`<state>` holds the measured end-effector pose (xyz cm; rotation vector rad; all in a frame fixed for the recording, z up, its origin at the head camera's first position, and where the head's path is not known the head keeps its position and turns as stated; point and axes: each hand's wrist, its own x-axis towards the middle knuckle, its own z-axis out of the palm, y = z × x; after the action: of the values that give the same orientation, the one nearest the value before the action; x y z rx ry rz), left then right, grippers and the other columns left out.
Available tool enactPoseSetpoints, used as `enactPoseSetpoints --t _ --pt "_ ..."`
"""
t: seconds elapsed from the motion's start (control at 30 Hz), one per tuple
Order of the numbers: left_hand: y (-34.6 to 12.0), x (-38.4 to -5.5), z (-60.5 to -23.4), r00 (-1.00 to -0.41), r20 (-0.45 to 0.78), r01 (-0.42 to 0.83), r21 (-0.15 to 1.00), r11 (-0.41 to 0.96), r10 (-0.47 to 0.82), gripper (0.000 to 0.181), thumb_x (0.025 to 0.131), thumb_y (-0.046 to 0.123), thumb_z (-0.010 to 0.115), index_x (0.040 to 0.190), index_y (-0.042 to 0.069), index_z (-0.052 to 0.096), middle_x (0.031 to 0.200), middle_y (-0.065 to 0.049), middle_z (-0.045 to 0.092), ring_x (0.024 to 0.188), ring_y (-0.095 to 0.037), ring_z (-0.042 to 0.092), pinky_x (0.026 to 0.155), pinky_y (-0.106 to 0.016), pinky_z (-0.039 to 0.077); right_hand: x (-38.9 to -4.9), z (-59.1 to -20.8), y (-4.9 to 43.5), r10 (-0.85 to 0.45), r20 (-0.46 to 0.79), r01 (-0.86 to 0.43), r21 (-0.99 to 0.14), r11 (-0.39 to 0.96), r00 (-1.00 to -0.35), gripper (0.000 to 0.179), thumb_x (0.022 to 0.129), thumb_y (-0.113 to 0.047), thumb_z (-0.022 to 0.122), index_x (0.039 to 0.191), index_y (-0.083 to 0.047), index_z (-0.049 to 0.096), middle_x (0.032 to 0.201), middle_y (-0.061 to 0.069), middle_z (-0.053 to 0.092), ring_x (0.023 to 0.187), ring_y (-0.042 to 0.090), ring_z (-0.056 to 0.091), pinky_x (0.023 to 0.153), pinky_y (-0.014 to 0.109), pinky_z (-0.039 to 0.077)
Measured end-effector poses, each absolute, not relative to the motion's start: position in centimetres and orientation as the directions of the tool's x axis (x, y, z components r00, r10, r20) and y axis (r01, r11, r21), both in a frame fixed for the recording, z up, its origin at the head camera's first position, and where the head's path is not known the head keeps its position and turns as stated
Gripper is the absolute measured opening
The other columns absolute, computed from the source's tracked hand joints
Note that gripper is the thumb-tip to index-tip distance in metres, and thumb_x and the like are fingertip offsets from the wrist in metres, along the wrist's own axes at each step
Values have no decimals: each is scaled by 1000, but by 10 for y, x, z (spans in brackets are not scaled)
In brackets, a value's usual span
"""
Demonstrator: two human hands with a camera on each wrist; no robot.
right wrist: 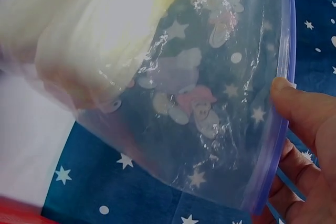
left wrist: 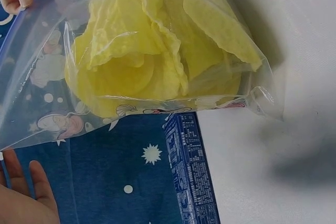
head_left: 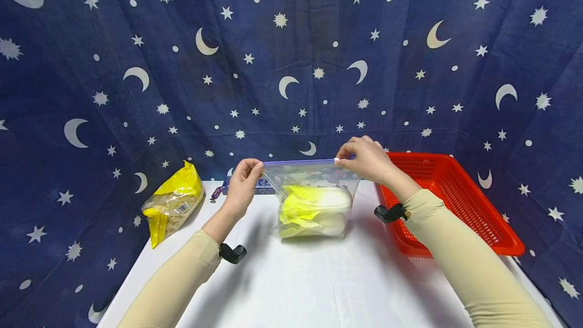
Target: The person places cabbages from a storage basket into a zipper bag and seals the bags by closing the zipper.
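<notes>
A clear slider zip bag (head_left: 314, 170) with a purple zip hangs between my two hands above the white table. Inside lies napa cabbage (head_left: 319, 206), its yellow leaves to the left and white stems to the right. My left hand (head_left: 242, 186) pinches the bag's upper left corner. Toward the other end of the zip, my right hand (head_left: 366, 160) pinches the small white slider (head_left: 336, 160) between thumb and finger. From the right wrist view, the thumb presses on the purple zip (right wrist: 281, 140), with the other fingers behind it. Cartoon prints cover the bag's plastic.
A red plastic basket (head_left: 473, 201) stands at the right of the table (head_left: 309, 282). On the left leans a yellow, partly see-through food bag (head_left: 175, 201). Behind the zip bag lie a dark blue printed box (left wrist: 191, 171) and a small purple wrapped item (head_left: 216, 194).
</notes>
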<state>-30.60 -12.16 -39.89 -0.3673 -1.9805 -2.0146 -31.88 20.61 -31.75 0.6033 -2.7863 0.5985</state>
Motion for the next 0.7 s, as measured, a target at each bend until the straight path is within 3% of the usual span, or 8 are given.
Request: enactPoseSetpoints --t 0.7 --pt "-122 -306 -399 -920 391 392 920 -20 -34 21 106 16 59 113 -3 57 103 -5 60 97 -13 58 91 -26 51 -313 -323 233 -320 320 -426 -356 831 -892 17 92 -33 78 99 -17 78 103 1 67 107 29 50 96 52 38"
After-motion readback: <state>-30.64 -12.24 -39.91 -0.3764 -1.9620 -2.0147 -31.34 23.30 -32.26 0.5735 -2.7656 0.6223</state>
